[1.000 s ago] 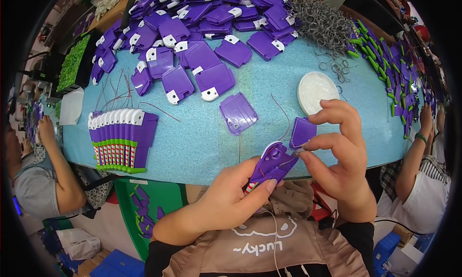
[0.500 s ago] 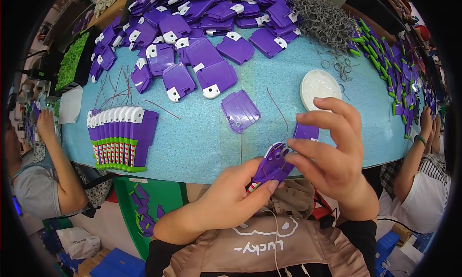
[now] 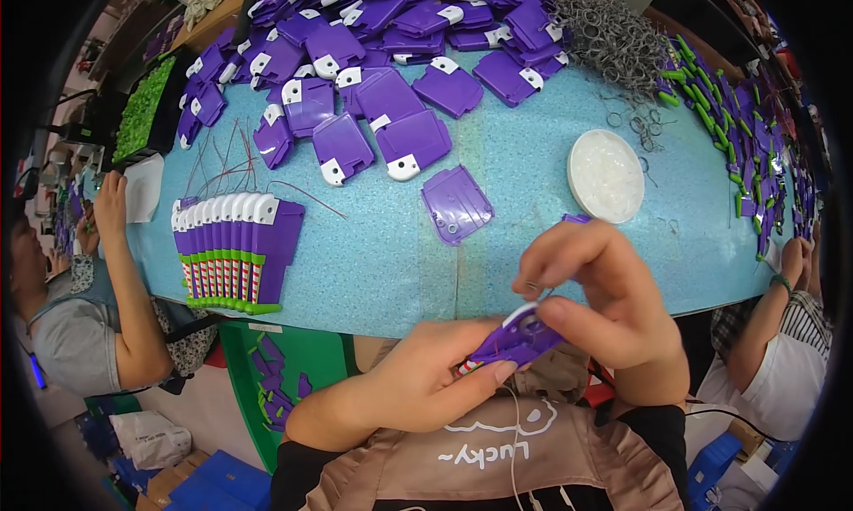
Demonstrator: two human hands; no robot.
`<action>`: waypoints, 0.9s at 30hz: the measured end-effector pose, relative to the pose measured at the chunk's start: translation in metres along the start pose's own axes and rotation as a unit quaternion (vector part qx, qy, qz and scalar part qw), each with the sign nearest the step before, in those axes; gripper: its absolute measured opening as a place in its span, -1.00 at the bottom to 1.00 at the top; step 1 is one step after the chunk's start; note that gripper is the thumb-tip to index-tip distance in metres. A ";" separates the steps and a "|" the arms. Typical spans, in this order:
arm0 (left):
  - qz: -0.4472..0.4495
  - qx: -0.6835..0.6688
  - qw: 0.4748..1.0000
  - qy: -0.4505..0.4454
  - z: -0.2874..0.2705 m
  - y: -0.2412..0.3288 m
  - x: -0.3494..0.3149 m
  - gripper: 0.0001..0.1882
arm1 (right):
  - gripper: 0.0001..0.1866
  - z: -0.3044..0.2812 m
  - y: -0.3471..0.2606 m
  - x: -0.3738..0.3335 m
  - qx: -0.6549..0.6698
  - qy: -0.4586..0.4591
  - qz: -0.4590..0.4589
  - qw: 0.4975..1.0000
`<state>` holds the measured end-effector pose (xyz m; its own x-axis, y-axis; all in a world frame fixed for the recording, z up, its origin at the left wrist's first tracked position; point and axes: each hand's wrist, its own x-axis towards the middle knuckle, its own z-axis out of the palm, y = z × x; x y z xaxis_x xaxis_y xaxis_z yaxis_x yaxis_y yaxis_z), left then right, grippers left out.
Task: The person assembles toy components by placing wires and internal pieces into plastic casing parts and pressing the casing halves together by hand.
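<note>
My left hand (image 3: 431, 364) is closed around a purple plastic casing half (image 3: 520, 340) with a white tip, low in front of me beyond the table's near edge. The casing's open inner side faces up, and a small round part shows inside near the white end. Just above that end, my right hand (image 3: 613, 298) pinches a thin wire (image 3: 533, 287) between thumb and fingertips. Much of the wire is hidden by the fingers. Beyond my right hand, a corner of another purple piece (image 3: 577, 218) peeks out next to a white round dish (image 3: 606, 178) holding a pale, clear substance.
A loose purple cover (image 3: 457, 204) lies mid-table. At left stands a row of purple, white and green assemblies (image 3: 235, 244) with thin wires. Purple casings (image 3: 382, 102) are heaped at the back, beside tangled grey rings (image 3: 613, 40). A green bin (image 3: 244, 378) sits below; people work at both sides.
My right fingers have closed from a spread pose into a pinch on the wire, which stood up from the casing before. The casing is tilted flatter and slightly lower; the view has shifted a little.
</note>
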<state>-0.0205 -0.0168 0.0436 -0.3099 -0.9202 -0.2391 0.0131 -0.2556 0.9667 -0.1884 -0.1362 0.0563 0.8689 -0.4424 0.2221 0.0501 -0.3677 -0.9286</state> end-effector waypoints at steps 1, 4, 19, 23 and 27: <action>-0.001 0.002 1.000 0.000 0.000 -0.002 0.000 -0.79 | -0.74 0.011 0.003 -0.003 0.244 0.044 0.033 0.968; 0.056 0.054 0.994 0.080 -0.002 -0.007 -0.005 -0.78 | -0.62 0.031 0.013 0.000 0.394 0.102 0.072 0.910; 0.076 0.040 0.961 0.263 -0.009 -0.012 -0.007 -0.59 | -0.72 0.033 0.019 -0.025 -0.395 0.011 -0.088 0.915; 0.093 0.042 0.963 0.248 -0.010 -0.014 0.000 -0.59 | -0.65 0.051 0.024 -0.033 -0.413 0.003 -0.068 0.908; 0.079 -0.014 0.959 0.271 -0.010 -0.015 -0.008 -0.61 | -0.66 0.036 0.026 -0.044 -0.406 -0.006 -0.148 0.902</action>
<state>-0.0089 -0.0084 0.0305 0.2374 -0.9653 -0.1089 0.0480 -0.1003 0.9938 -0.2073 -0.0964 0.0118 0.8819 -0.2203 0.4169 -0.0934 -0.9482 -0.3036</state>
